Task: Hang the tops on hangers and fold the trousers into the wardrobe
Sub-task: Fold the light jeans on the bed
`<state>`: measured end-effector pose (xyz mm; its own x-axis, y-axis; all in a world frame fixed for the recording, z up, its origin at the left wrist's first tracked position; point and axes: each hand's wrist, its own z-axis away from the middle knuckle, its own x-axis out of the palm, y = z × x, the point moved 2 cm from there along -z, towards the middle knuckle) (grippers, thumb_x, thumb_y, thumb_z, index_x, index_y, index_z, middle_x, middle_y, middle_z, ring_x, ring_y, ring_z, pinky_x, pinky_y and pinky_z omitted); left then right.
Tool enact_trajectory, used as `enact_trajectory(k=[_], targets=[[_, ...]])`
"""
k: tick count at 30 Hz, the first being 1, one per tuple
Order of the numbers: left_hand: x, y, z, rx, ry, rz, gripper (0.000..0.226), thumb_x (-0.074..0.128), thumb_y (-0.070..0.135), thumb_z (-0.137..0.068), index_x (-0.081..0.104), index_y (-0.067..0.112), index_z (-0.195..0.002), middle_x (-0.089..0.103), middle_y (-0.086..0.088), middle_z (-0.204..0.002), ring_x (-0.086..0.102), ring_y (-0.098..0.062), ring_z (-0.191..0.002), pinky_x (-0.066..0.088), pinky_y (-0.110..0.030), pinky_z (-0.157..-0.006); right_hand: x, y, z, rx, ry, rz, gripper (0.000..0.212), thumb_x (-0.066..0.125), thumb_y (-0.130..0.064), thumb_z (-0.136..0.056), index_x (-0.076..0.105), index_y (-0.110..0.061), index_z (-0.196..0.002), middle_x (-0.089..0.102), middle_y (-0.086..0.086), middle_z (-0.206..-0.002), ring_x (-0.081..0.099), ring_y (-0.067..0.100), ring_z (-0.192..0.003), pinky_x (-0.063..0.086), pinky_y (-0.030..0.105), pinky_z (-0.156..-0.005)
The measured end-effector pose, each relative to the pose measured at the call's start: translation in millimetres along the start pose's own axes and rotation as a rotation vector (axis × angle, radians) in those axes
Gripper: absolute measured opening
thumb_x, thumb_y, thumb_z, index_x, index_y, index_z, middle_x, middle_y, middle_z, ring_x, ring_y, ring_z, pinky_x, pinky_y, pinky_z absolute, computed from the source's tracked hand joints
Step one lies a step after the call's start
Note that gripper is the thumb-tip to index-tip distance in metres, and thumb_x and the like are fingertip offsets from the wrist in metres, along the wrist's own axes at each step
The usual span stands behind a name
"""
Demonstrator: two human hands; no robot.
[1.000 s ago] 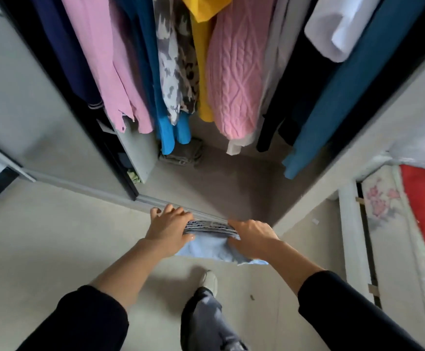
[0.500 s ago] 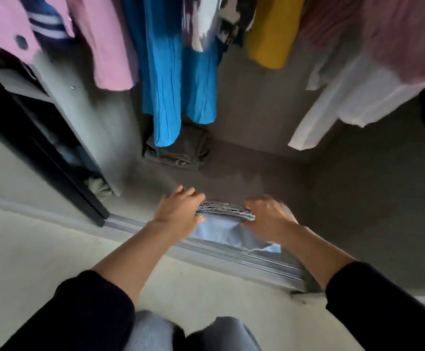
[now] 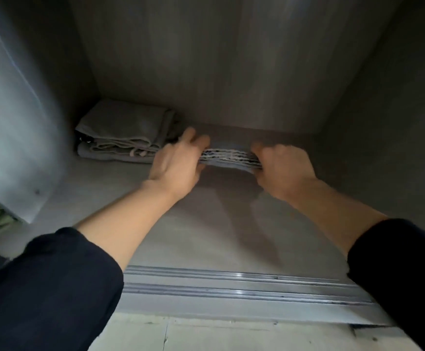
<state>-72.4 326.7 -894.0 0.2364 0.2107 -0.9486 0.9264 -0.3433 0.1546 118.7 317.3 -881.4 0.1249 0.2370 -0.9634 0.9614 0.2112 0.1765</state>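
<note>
Left hand and right hand each grasp one end of the folded trousers between them, so the folds cannot open. Pile lies just left of the left hand, probably marking the stacking spot.

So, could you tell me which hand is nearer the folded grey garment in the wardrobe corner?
Left. The left hand sits beside the grey garment; the right hand holds the folded trousers farther right.

home bedroom, wardrobe floor, sliding-door track, folded clothes
</note>
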Motion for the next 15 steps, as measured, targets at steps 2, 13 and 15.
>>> enact_trajectory(k=[2,13,15], targets=[[37.9,2.4,17.7,-0.021,-0.128,-0.013,0.031,0.059,0.02,-0.088,0.051,0.024,-0.117,0.043,-0.008,-0.124,0.06,-0.042,-0.09,0.042,-0.042,-0.063,39.4,-10.6,18.8,-0.01,-0.128,-0.002,0.037,0.056,-0.024,-0.088,0.052,-0.028,-0.124,0.069,0.01,-0.105,0.066,0.033,-0.097,0.047,0.033,-0.07],[127.8,-26.9,4.3,-0.079,-0.311,0.078,0.045,0.043,0.0,-0.092,0.048,0.018,-0.133,0.037,-0.013,-0.135,0.054,-0.041,-0.11,0.046,-0.047,-0.091,145.8,-8.5,10.4,0.131,-0.228,-0.381,0.05,0.051,-0.019,-0.092,0.04,-0.019,-0.141,0.048,0.012,-0.139,0.048,0.033,-0.123,0.048,0.04,-0.091],[137.1,-30.7,-7.5,-0.082,-0.289,0.105,0.05,0.04,-0.002,-0.092,0.042,0.016,-0.138,0.034,-0.013,-0.137,0.052,-0.04,-0.111,0.045,-0.047,-0.093,154.2,-6.1,-2.7,0.134,-0.285,-0.343,0.064,0.048,-0.031,-0.094,0.021,-0.02,-0.151,0.036,0.011,-0.147,0.037,0.032,-0.133,0.041,0.04,-0.1]])
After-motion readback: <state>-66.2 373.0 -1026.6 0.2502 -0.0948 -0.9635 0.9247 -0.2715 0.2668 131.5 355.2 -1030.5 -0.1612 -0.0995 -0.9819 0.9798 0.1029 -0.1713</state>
